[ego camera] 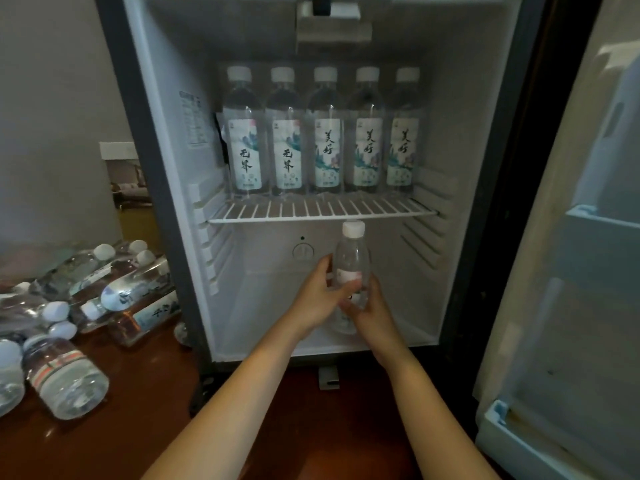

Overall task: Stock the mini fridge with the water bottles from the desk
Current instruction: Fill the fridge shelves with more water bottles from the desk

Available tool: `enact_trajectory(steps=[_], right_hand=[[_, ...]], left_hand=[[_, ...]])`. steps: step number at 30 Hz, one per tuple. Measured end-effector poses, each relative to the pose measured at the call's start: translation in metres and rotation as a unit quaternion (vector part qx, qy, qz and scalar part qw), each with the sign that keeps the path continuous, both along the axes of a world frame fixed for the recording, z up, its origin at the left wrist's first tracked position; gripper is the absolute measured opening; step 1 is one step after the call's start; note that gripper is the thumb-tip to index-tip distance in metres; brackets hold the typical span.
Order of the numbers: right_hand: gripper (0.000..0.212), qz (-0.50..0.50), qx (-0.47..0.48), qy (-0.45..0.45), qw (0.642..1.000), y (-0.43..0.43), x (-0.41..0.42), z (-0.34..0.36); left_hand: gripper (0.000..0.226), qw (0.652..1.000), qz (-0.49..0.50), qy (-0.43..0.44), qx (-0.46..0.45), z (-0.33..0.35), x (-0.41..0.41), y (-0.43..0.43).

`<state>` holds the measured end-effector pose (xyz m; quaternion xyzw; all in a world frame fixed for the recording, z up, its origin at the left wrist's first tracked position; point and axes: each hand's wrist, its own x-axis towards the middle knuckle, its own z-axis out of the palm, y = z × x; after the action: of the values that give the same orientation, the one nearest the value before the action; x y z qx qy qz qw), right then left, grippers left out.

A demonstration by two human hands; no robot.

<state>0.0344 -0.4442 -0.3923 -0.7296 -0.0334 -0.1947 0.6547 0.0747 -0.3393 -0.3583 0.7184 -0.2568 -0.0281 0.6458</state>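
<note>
1. Two bare hands meet at the centre of the frame, inside the lower compartment of the open mini fridge (467, 140), both on one water bottle (351, 261).
2. Reaching in from the lower left, the left grip (320, 299) is wrapped round the bottle's middle: its fingers curl round the left side and the thumb crosses the front, over the label.
3. From the lower right comes the right grip (372, 313), which sits just below and to the right of the left one, touching it, with its fingers curled round the bottle's lower part.
4. The bottle stands upright. Its neck and white cap (353, 228) rise clear above both grips, and the cap lies just under the front edge of the wire shelf (263, 216). A little of the base shows below the hands; whether it rests on the fridge floor I cannot tell.
5. On the wire shelf, upper centre, a row of bottles (325, 133) stands upright, five side by side with white caps up and labels facing out.
6. At the left edge of the frame a heap of bottles (121, 292) lies on the brown wooden surface (145, 417), most on their sides and touching or overlapping one another.
7. The fridge door (571, 271) hangs open along the right side of the frame, its inner shelves pale and blurred.
</note>
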Motion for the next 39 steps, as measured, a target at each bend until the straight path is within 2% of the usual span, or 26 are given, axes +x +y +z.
enact_trajectory(steps=[4,9,14,20,30,34,39], right_hand=[[0.055,-0.062,-0.016,-0.007,0.998,-0.003,0.012,0.002],[0.045,-0.219,-0.095,0.053,0.97,-0.013,0.034,0.0],[0.03,-0.322,-0.108,0.088,0.936,-0.019,0.056,0.007],[0.024,-0.347,-0.068,0.08,0.932,-0.028,0.074,0.008],[0.025,-0.387,-0.055,0.093,0.916,-0.041,0.092,0.007],[0.028,-0.388,-0.066,0.107,0.913,-0.04,0.092,0.007],[0.034,-0.377,-0.044,0.109,0.919,-0.026,0.087,0.01]], left_hand=[[0.047,1.0,-0.004,0.022,0.0,-0.005,0.012,-0.008],[0.033,0.997,0.012,0.07,0.004,-0.01,0.032,-0.026],[0.042,0.997,0.037,0.059,0.024,-0.01,0.057,-0.053],[0.049,0.998,0.035,0.054,0.022,-0.017,0.086,-0.072],[0.031,0.997,0.054,0.041,-0.018,-0.026,0.097,-0.095],[0.036,0.997,0.022,0.06,-0.043,-0.027,0.095,-0.092],[0.044,0.998,-0.021,0.056,-0.024,-0.024,0.083,-0.081]])
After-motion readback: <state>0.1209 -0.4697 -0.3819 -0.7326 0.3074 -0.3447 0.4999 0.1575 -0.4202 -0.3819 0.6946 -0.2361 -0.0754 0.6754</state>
